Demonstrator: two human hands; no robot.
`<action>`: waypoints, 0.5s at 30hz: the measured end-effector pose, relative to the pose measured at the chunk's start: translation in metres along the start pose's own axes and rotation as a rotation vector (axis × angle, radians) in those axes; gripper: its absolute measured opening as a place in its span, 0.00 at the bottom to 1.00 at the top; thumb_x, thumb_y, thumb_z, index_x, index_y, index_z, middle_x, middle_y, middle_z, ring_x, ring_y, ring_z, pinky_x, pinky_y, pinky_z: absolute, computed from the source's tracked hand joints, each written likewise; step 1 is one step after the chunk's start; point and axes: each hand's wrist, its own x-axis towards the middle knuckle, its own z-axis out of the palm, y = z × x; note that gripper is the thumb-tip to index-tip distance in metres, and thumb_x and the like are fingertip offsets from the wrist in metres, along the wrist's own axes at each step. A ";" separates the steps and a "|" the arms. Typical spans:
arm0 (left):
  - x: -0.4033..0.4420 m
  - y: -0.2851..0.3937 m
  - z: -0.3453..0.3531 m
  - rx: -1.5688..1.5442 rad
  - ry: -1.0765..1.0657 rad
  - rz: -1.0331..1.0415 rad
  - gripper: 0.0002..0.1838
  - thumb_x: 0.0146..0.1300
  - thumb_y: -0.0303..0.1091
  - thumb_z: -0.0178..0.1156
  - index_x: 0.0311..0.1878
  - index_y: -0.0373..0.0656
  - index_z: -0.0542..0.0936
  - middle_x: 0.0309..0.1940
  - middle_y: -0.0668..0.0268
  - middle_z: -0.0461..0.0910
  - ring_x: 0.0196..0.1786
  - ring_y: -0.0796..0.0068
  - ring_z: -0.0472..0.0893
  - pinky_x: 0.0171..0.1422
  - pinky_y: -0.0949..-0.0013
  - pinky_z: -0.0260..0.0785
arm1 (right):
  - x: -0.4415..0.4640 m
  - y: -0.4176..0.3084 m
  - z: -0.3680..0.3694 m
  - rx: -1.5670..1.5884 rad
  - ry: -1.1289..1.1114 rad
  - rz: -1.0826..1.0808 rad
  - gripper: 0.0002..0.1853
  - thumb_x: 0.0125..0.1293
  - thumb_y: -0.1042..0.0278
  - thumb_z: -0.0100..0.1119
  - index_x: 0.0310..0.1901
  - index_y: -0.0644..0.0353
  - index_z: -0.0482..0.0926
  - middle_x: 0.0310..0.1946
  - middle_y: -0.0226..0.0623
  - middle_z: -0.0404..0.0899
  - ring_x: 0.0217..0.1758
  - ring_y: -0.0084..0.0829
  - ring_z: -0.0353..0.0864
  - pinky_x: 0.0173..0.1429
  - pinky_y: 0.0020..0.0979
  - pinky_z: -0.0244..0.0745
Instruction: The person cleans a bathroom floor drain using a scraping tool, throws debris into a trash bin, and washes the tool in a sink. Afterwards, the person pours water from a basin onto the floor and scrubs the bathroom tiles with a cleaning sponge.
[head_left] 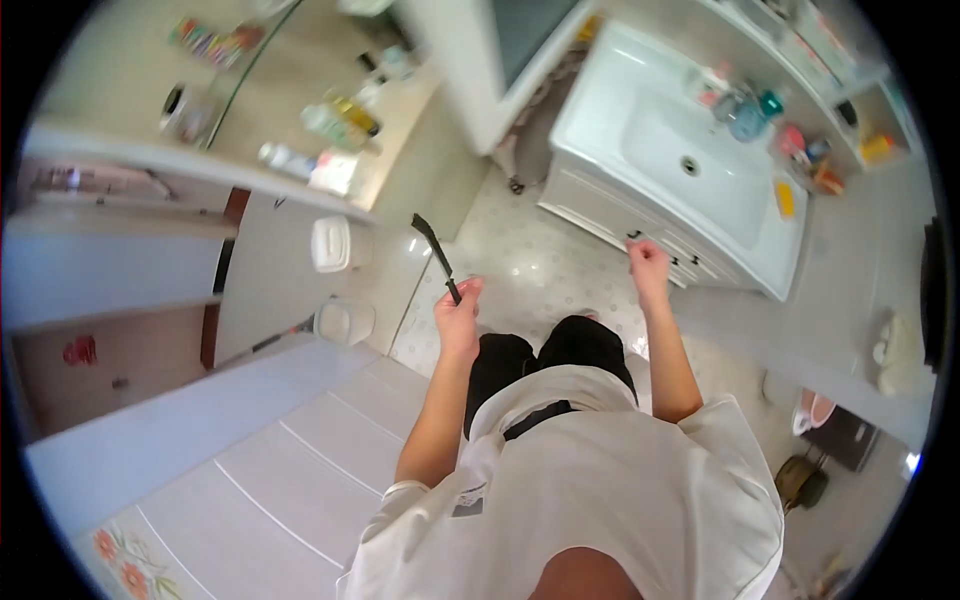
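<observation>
My left hand (459, 312) is closed round the lower end of a slim black brush (432, 245). The brush tilts up and to the left, its narrow head pointing away from me above the tiled floor. Further right, my right hand (650, 262) is loosely curled, and nothing shows in its fingers. It is held out in front of the white vanity cabinet (590, 205), close to a dark handle (633, 234). Whether the fingers touch that handle I cannot tell.
A white washbasin (640, 120) tops the cabinet, with bottles and a yellow item (785, 198) along its edge. Toiletries, including a yellow bottle (355, 115), stand on a ledge at the upper left. A white bin (331, 245) and a clear container (345, 322) sit below it.
</observation>
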 end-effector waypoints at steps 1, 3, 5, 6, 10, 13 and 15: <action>0.002 0.006 -0.028 -0.028 0.037 0.006 0.08 0.67 0.33 0.69 0.42 0.37 0.86 0.27 0.75 0.78 0.24 0.85 0.64 0.29 0.76 0.55 | -0.004 -0.005 0.012 -0.082 0.030 -0.064 0.15 0.67 0.60 0.67 0.28 0.60 0.79 0.23 0.28 0.75 0.26 0.23 0.74 0.33 0.31 0.70; 0.009 0.020 -0.080 -0.076 0.125 0.018 0.09 0.67 0.34 0.70 0.42 0.37 0.86 0.26 0.74 0.77 0.24 0.84 0.65 0.29 0.76 0.55 | -0.014 -0.016 0.045 -0.235 0.081 -0.200 0.15 0.66 0.60 0.68 0.27 0.61 0.79 0.22 0.30 0.75 0.26 0.24 0.74 0.33 0.32 0.71; 0.014 0.030 -0.131 -0.140 0.202 0.029 0.10 0.66 0.35 0.70 0.42 0.37 0.86 0.25 0.74 0.75 0.24 0.84 0.64 0.30 0.75 0.56 | -0.037 -0.047 0.085 -0.461 0.035 -0.425 0.14 0.66 0.61 0.67 0.28 0.62 0.80 0.21 0.32 0.75 0.26 0.23 0.74 0.33 0.32 0.71; 0.017 0.036 -0.157 -0.167 0.238 0.034 0.11 0.66 0.35 0.71 0.42 0.37 0.85 0.24 0.74 0.74 0.24 0.84 0.64 0.30 0.75 0.56 | -0.049 -0.060 0.107 -0.566 0.017 -0.540 0.14 0.65 0.61 0.67 0.29 0.62 0.80 0.21 0.33 0.74 0.26 0.23 0.74 0.33 0.32 0.71; 0.021 0.049 -0.239 -0.334 0.338 -0.020 0.12 0.65 0.36 0.71 0.44 0.39 0.83 0.22 0.76 0.69 0.24 0.83 0.64 0.31 0.75 0.57 | -0.105 -0.064 0.224 -0.312 -0.500 -0.438 0.08 0.65 0.67 0.66 0.42 0.62 0.83 0.23 0.30 0.75 0.29 0.21 0.76 0.36 0.28 0.74; 0.021 0.057 -0.281 -0.421 0.370 -0.048 0.12 0.65 0.36 0.72 0.44 0.40 0.82 0.21 0.76 0.68 0.24 0.83 0.65 0.31 0.75 0.56 | -0.171 -0.096 0.313 -0.181 -0.874 -0.438 0.15 0.63 0.73 0.68 0.52 0.60 0.82 0.28 0.27 0.77 0.30 0.20 0.75 0.38 0.26 0.74; 0.020 0.063 -0.300 -0.451 0.356 -0.048 0.12 0.65 0.36 0.72 0.44 0.40 0.82 0.21 0.77 0.68 0.23 0.83 0.65 0.30 0.75 0.56 | -0.216 -0.123 0.362 -0.105 -1.016 -0.546 0.21 0.62 0.74 0.70 0.57 0.58 0.81 0.30 0.27 0.77 0.30 0.20 0.75 0.38 0.26 0.75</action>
